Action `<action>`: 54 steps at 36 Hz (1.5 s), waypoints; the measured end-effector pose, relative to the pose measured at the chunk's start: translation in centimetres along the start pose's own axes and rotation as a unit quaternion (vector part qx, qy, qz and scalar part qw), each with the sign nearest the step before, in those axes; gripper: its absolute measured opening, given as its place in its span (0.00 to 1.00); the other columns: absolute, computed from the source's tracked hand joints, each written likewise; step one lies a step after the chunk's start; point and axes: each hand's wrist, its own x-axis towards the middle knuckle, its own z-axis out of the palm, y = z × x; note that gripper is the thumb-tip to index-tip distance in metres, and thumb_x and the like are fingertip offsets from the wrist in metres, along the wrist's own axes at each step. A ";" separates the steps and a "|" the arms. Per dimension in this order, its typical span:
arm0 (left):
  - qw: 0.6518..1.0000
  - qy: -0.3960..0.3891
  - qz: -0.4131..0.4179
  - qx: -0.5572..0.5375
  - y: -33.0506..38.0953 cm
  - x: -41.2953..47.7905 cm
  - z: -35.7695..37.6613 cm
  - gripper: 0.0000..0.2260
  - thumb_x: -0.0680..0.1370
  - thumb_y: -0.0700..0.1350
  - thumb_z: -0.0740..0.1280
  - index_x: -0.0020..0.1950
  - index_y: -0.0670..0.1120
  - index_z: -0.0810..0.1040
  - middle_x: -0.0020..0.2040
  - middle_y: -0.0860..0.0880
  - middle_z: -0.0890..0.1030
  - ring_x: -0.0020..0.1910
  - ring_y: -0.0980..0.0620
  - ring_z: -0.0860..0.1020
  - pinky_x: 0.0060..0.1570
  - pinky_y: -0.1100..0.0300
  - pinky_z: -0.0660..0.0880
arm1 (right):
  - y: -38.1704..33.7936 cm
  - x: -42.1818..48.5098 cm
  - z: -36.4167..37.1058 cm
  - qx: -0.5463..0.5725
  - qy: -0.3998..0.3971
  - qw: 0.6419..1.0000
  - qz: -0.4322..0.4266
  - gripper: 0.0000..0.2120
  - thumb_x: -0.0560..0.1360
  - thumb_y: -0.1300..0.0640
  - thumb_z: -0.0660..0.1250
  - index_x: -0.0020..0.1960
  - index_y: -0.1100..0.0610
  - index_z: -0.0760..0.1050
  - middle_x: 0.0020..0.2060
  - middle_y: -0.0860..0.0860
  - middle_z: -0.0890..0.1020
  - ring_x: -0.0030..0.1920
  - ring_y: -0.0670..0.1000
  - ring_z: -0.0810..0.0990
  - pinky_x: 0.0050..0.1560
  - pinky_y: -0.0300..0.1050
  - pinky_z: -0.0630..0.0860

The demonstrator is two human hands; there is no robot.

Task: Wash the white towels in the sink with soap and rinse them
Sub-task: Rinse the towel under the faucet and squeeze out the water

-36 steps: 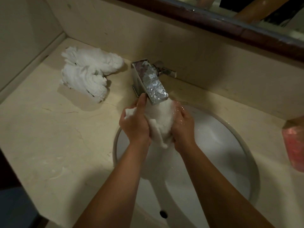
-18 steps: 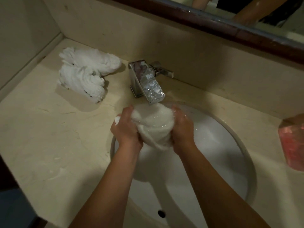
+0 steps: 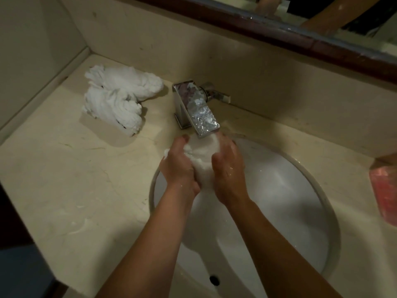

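rinsing: left hand point(image 3: 179, 168) and right hand point(image 3: 228, 166), fingers clamped on white towel point(image 3: 202, 151), held under faucet point(image 3: 198, 108) over sink point(image 3: 300, 190) so water runs through; wrung towels point(image 3: 118, 100) on table point(image 3: 64, 179).

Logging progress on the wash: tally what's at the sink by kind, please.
White towels: 3, one gripped under the tap by the left hand and right hand, two wrung on the counter
Taps: 1
Sinks: 1
Pink items at right edge: 1
Total: 6
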 end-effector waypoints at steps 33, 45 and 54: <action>0.999 0.043 0.003 0.033 0.0 0.0 0.6 0.14 0.73 0.46 0.73 0.53 0.37 0.86 0.46 0.37 0.88 0.45 0.38 0.87 0.39 0.51 0.83 | -0.8 1.3 -0.4 -0.022 0.070 0.997 -0.012 0.21 0.83 0.41 0.52 0.39 0.53 0.71 0.33 0.46 0.72 0.38 0.46 0.69 0.40 0.46 0.63; 0.999 0.018 -0.010 0.033 -0.3 -0.2 0.6 0.11 0.76 0.46 0.74 0.48 0.38 0.86 0.41 0.42 0.88 0.40 0.46 0.88 0.42 0.53 0.86 | -1.2 -0.1 0.2 -0.077 -0.008 0.997 -0.027 0.38 0.77 0.26 0.58 0.76 0.51 0.72 0.68 0.54 0.77 0.68 0.55 0.75 0.67 0.59 0.75; 0.997 0.028 0.015 0.065 -1.8 -1.1 1.2 0.08 0.79 0.43 0.70 0.46 0.39 0.84 0.40 0.45 0.87 0.37 0.48 0.86 0.30 0.59 0.79 | -1.9 -0.2 -0.4 -0.071 0.139 0.988 -0.016 0.24 0.80 0.40 0.60 0.45 0.61 0.80 0.39 0.52 0.80 0.38 0.55 0.78 0.41 0.44 0.70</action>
